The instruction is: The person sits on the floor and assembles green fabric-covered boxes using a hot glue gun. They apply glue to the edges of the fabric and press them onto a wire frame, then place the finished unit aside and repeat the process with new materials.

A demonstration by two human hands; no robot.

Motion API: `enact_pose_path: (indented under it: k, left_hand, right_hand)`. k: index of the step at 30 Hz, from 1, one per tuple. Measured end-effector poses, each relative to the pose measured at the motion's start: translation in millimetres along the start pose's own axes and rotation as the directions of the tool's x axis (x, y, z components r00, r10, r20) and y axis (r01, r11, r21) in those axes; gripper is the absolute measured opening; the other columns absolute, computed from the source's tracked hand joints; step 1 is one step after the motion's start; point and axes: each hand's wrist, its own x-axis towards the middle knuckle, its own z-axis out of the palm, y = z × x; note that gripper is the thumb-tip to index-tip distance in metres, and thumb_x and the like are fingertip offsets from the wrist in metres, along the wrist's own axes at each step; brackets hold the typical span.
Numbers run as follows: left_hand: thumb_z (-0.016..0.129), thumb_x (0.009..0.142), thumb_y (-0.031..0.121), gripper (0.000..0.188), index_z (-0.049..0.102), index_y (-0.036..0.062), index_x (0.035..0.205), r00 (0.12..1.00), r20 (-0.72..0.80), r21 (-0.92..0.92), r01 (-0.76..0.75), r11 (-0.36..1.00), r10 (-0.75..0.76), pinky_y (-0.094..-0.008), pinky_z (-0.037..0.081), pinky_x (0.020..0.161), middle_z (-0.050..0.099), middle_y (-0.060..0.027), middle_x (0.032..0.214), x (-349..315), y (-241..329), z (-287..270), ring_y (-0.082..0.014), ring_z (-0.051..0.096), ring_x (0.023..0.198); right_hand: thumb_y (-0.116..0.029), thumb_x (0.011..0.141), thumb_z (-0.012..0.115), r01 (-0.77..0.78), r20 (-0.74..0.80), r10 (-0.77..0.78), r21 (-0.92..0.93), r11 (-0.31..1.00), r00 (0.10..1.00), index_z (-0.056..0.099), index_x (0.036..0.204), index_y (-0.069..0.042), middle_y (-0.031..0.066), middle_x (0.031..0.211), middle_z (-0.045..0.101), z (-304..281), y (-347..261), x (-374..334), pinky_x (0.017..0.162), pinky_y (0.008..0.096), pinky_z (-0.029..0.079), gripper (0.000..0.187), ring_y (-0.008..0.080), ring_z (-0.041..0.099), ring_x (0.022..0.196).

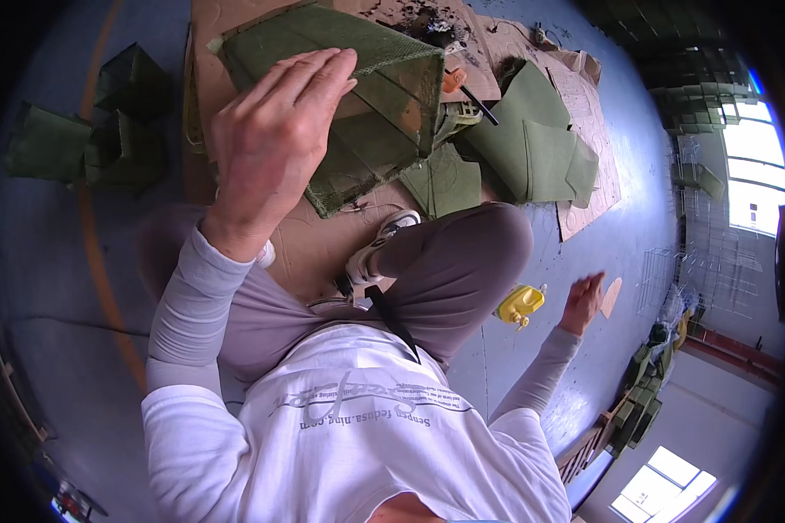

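Note:
In front of me a green mesh-covered box frame stands tilted on cardboard, its open side showing thin rods across it. My left hand is closed on its upper edge, fingers laid together over the panel and the thumb end just showing below. Out to the right, well apart from the box, my right hand is over the floor with fingers loosely stretched and nothing visible in them. A tool with an orange part and a black rod lies beyond the box's right side. Folded green mesh sheets lie beside it.
A yellow jug stands on the floor near my right knee. Several green mesh boxes sit at the left. Cardboard with dark scraps covers the floor ahead. Wire racks and stacked green pieces line the right side.

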Motion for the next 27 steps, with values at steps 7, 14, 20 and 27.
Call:
enact_pose_path:
  k: [7,14,20,27]
  left_hand:
    - [0.068,0.076,0.003,0.026,0.066,0.0060,0.102,1.000,-0.029,0.003,-0.008,1.000,0.008,-0.0286,0.054,0.072,0.068,-0.0063,0.094,-1.6,-8.8,2.3,-0.0202,0.066,0.085]
    - [0.068,0.077,0.004,0.025,0.066,0.0063,0.101,0.999,-0.050,-0.044,0.004,0.999,-0.006,-0.0295,0.054,0.071,0.068,-0.0071,0.092,-0.2,-10.8,2.6,-0.0211,0.066,0.084]
    - [0.066,0.079,0.004,0.022,0.066,0.0056,0.101,0.996,-0.057,-0.102,0.060,0.993,-0.066,-0.0295,0.051,0.068,0.067,-0.0100,0.089,6.5,-26.4,-3.6,-0.0226,0.065,0.079]
    - [0.067,0.079,0.013,0.018,0.067,0.0089,0.096,0.992,-0.068,-0.098,0.098,0.990,-0.105,-0.0302,0.052,0.065,0.068,-0.0054,0.088,7.8,-31.6,-2.5,-0.0219,0.066,0.078]
  right_hand:
    - [-0.014,0.094,0.053,0.037,0.159,0.031,-0.406,0.913,0.987,0.062,0.083,0.001,0.0016,0.060,0.053,275.4,2.4,-34.9,0.043,0.0209,0.035,0.021,0.0081,0.048,0.049]
    - [-0.016,0.097,0.046,-0.028,0.490,0.144,-0.237,0.971,0.860,0.055,0.074,-0.001,0.0012,0.058,0.051,353.5,55.2,-109.4,0.045,0.0207,0.035,0.029,0.0062,0.046,0.050]
    - [-0.003,0.090,0.050,0.309,0.656,0.004,-0.360,0.880,0.755,0.061,0.084,0.002,0.0045,0.062,0.058,388.0,46.5,-119.0,0.047,0.0203,0.040,0.014,0.0074,0.054,0.051]
    - [-0.025,0.098,0.047,-0.046,0.370,0.035,0.021,0.999,0.929,0.046,0.061,-0.004,-0.0023,0.052,0.040,354.1,59.6,-90.3,0.041,0.0242,0.028,0.042,0.0065,0.036,0.045]
